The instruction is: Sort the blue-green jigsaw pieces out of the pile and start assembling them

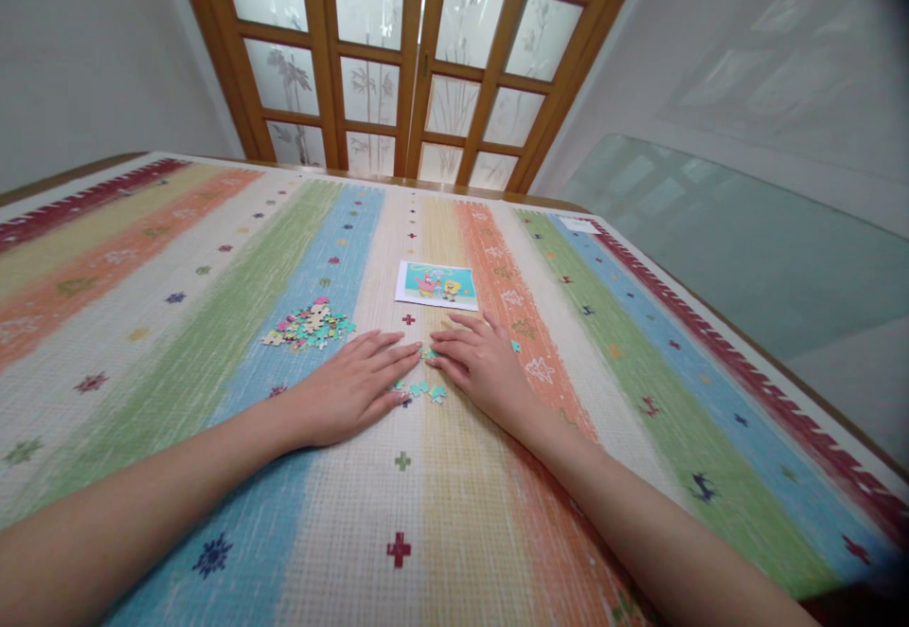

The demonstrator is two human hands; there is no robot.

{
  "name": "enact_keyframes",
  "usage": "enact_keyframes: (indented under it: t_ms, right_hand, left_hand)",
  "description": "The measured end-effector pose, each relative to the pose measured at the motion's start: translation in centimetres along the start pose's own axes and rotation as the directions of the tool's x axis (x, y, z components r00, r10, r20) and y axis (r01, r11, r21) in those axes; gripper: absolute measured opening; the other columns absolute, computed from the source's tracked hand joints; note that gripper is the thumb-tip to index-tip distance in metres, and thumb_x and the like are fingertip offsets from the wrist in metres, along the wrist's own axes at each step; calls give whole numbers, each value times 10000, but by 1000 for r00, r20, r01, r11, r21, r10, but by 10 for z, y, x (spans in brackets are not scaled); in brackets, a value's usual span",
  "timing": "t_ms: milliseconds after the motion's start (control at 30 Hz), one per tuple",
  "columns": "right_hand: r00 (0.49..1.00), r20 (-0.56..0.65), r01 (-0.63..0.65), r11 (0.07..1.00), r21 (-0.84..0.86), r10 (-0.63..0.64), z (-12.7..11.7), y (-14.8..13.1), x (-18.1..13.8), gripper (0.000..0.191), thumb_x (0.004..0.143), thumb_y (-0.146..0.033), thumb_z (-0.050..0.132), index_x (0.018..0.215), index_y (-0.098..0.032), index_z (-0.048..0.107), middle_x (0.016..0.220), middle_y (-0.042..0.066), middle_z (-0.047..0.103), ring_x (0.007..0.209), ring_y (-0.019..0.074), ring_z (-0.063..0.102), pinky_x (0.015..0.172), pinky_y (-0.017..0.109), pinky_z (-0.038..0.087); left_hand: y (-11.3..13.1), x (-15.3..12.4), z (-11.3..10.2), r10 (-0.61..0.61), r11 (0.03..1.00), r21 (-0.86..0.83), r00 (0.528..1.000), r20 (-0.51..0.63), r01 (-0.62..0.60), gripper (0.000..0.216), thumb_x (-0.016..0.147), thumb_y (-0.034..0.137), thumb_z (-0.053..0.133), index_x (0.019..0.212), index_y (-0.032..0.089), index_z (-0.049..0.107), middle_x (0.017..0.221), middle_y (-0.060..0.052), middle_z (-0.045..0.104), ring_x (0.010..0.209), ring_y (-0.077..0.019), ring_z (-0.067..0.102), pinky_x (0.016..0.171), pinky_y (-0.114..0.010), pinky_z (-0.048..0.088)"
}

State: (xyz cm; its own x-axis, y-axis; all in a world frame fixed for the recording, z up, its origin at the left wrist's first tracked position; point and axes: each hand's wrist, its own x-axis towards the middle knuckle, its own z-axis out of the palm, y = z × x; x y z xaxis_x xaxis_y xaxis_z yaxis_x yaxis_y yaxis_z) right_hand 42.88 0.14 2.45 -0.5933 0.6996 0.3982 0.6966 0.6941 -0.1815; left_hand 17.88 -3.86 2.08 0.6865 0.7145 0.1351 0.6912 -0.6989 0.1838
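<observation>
My left hand point(351, 388) lies palm down on the tablecloth, fingers stretched out towards the right. Facing it, my right hand point(483, 362) rests with its fingers extended and slightly spread. Between the fingertips of both hands sits a small turquoise puzzle piece point(427, 352), partly covered by the fingers. Several more turquoise pieces point(420, 388) form a loose row just below the fingertips. Another turquoise piece point(516, 347) shows beyond my right hand. A heap of mixed puzzle pieces point(312, 324) is left of my left hand. Behind the hands lies a cartoon picture card point(440, 286).
A striped tablecloth point(398, 513) with small printed motifs covers the table. Wooden doors with frosted panes point(369, 87) stand past the far edge. A glass-like pale green panel point(710, 229) is along the right wall, and a small white label point(579, 225) lies at the far right.
</observation>
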Motion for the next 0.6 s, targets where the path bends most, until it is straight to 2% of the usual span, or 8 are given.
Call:
enact_keyframes:
  t_ms: [600]
  right_hand:
    - [993, -89, 77, 996, -42, -80, 5, -2, -1, 152, 974, -314, 639, 1009, -275, 781, 1060, -13, 784, 1223, 251, 612, 1165, 529, 285]
  left_hand:
    - [-1, 0, 2, 5, 1000, 17, 1000, -10, -5, 552, 1070, 524, 292, 1530, 239, 403, 1593, -18, 417, 1477, -251, 326, 1228, -430, 178]
